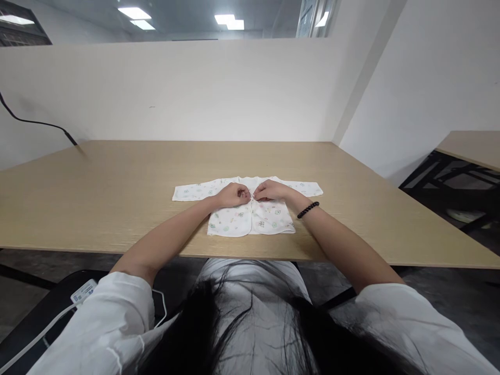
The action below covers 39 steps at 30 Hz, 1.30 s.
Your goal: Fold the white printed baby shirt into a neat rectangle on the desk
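A small white baby shirt (269, 217) with a pale printed pattern lies flat on the table, its sleeves spread to both sides and its front opening running down the middle. My left hand (233, 195) is closed in a pinch at the left edge of that opening, around chest height. Just across from it, my right hand (270, 190) pinches the right edge, fingertips almost meeting those of the left. Whatever small tie or fastener lies between the fingertips is too small to make out. A black bead bracelet (308, 210) circles my right wrist.
The light wooden table (128, 172) reaches back to a white partition wall (203, 88). A black cable (42, 123) comes down at the left back. Another table (472, 146) stands at the far right. A white cable (47, 328) with a small box hangs at my left.
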Motion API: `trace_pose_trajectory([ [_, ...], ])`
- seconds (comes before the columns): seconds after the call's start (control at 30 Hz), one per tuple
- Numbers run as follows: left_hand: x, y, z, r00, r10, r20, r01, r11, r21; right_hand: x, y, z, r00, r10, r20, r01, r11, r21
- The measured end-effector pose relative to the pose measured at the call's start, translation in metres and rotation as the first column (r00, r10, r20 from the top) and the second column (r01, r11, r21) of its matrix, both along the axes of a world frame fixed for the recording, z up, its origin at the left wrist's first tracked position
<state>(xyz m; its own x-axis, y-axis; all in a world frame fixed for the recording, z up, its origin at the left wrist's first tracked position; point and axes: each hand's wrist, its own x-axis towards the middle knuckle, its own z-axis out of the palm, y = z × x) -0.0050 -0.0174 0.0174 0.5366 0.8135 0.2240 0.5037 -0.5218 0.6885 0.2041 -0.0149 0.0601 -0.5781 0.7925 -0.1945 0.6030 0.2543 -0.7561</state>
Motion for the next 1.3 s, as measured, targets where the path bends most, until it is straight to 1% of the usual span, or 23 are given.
trace_pose_trajectory([
  [0.17,-0.002,0.005,0.000,0.998,-0.056,0.023,0.058,0.995,-0.076,0.003,0.001,0.000,1.000,0.007,-0.020,-0.007,1.000,0.001],
  [0.33,-0.003,0.005,0.001,0.997,-0.072,0.031,0.075,0.992,-0.098,0.004,0.003,-0.005,1.000,0.003,-0.029,-0.001,0.999,0.039],
  [0.5,-0.004,0.006,-0.002,0.997,-0.070,0.039,0.074,0.992,-0.105,-0.001,0.000,-0.010,0.999,-0.023,-0.038,0.027,0.994,0.111],
  [0.63,-0.006,0.011,-0.005,0.998,-0.045,0.043,0.050,0.992,-0.114,-0.006,-0.004,-0.011,0.998,-0.052,-0.046,0.060,0.979,0.196],
  [0.77,-0.009,0.011,-0.001,0.997,-0.047,0.054,0.054,0.989,-0.137,-0.012,-0.006,-0.014,0.994,-0.094,-0.048,0.104,0.959,0.264],
  [0.87,-0.008,0.007,0.003,0.996,-0.067,0.063,0.076,0.985,-0.154,-0.016,-0.005,-0.018,0.990,-0.130,-0.048,0.139,0.948,0.285],
  [0.97,-0.006,0.004,0.005,0.996,-0.055,0.065,0.064,0.986,-0.155,-0.017,-0.004,-0.019,0.988,-0.145,-0.057,0.156,0.949,0.275],
  [1.17,-0.009,0.003,0.009,0.997,-0.071,0.039,0.076,0.986,-0.150,-0.010,-0.004,-0.014,0.990,-0.120,-0.072,0.130,0.979,0.156],
  [1.23,-0.010,0.004,0.009,0.997,-0.071,0.029,0.074,0.987,-0.142,-0.009,-0.004,-0.014,0.991,-0.119,-0.063,0.127,0.981,0.146],
  [1.3,-0.011,0.005,0.009,0.998,-0.055,0.024,0.058,0.990,-0.127,-0.010,-0.003,-0.016,0.990,-0.136,-0.043,0.141,0.976,0.166],
])
